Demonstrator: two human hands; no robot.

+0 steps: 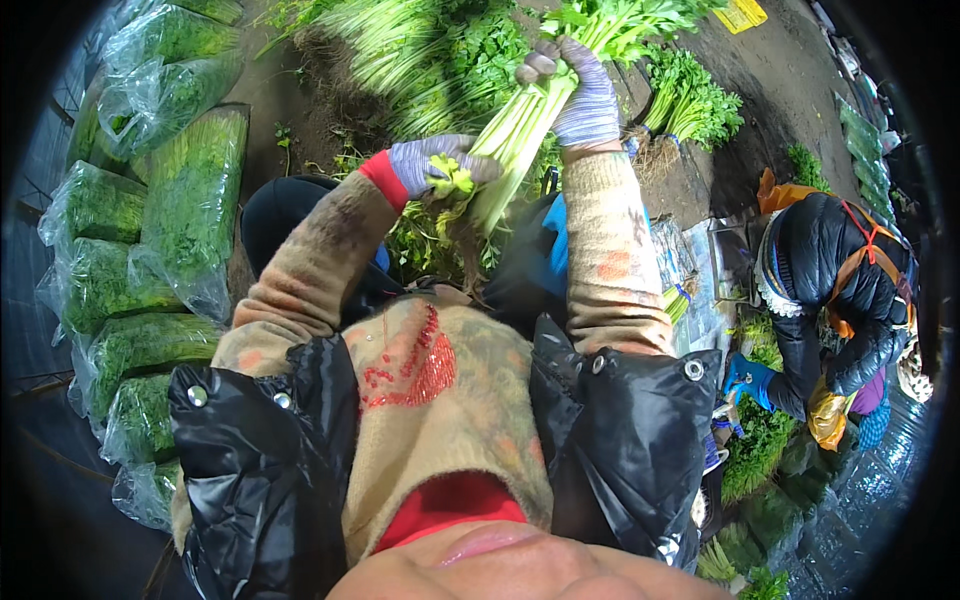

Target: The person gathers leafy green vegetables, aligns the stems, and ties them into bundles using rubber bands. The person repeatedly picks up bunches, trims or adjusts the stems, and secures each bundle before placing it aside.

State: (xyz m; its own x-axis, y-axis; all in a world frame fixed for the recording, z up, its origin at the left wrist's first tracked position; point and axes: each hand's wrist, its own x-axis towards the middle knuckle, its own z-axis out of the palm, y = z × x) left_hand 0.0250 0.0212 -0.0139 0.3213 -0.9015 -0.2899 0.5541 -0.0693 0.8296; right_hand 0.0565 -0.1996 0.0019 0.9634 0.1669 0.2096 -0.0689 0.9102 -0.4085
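Observation:
In the head view a bunch of celery [519,133] slants in front of me, its leaves towards the top and its roots pointing down at my lap. My right hand [574,90], in a purple-grey knit glove, is closed round the stalks below the leaves. Lower down, my left hand [450,165], in a matching glove, lies against the left side of the stalks, with a small yellowish leafy sprig [450,174] at its fingers. Whether it grips the sprig or the bunch is hard to tell. Beneath it, loose leafy trimmings [420,244] lie between my knees.
Loose celery [390,60] with roots lies piled ahead. Bagged celery [191,195] is stacked along the left. At the right are tied celery bunches [686,105], a yellow packet [741,13] and a co-worker [840,262] bending over more celery [757,450].

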